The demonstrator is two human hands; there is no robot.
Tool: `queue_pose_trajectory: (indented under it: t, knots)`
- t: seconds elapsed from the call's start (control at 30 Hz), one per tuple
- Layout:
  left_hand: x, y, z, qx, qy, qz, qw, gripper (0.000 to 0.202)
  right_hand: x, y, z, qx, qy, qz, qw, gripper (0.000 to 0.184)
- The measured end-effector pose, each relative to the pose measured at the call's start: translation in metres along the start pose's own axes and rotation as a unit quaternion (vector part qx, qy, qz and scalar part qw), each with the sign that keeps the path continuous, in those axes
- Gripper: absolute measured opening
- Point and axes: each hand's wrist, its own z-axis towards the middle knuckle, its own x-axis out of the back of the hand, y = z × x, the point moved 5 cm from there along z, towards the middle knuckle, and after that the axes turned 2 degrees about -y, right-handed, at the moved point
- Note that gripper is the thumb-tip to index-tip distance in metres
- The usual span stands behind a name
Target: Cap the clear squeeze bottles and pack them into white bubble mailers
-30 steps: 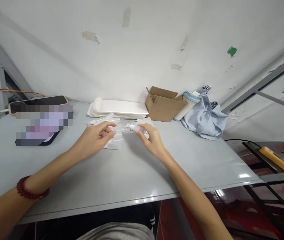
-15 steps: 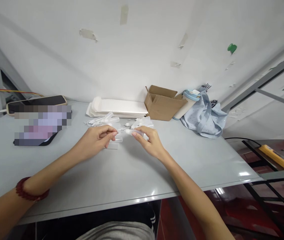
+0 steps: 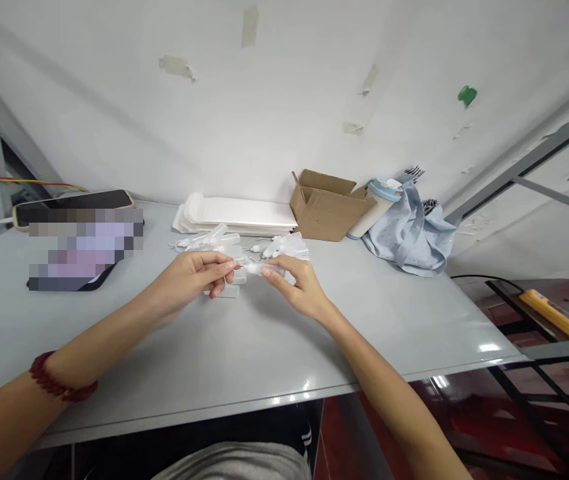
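Note:
My left hand (image 3: 194, 277) is pinched on a small clear plastic cap (image 3: 238, 262) at the middle of the grey table (image 3: 244, 347). My right hand (image 3: 297, 285) grips a small clear plastic bottle with a white tip (image 3: 258, 268), its tip pointing at the cap. The two pieces meet between my fingertips, a little above the table. Beneath and behind my hands lies a loose pile of more clear bottles and caps (image 3: 224, 241). A red bead bracelet (image 3: 59, 381) is on my left wrist.
A stack of white sheets (image 3: 237, 215) lies at the back against the wall. An open cardboard box (image 3: 325, 205), a pale blue cup (image 3: 377, 200) and a light blue cloth bag (image 3: 411, 233) stand back right. A phone (image 3: 71, 201) and a blurred tablet (image 3: 84, 250) lie left.
My hands have drawn together and lifted slightly, bringing the bottle in my right hand up to the cap in my left. The pile behind has not moved.

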Motion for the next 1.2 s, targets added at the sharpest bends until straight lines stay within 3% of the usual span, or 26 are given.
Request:
queue_pose_trajectory:
  t: [0.47,0.87,1.2]
  knots:
    - [-0.004,-0.002,-0.001,0.006,-0.002,-0.017,1.000,0.029,-0.004,-0.002,-0.002,0.028,0.001,-0.028,0.999,0.031]
    - [-0.004,0.000,-0.005,-0.006,0.040,0.102,0.994,0.032,-0.014,-0.004,-0.006,0.074,0.015,-0.084,0.994,0.035]
    - [-0.008,0.004,-0.008,-0.025,0.034,0.143,0.989,0.031,-0.020,-0.001,-0.006,0.080,0.002,-0.083,0.993,0.035]
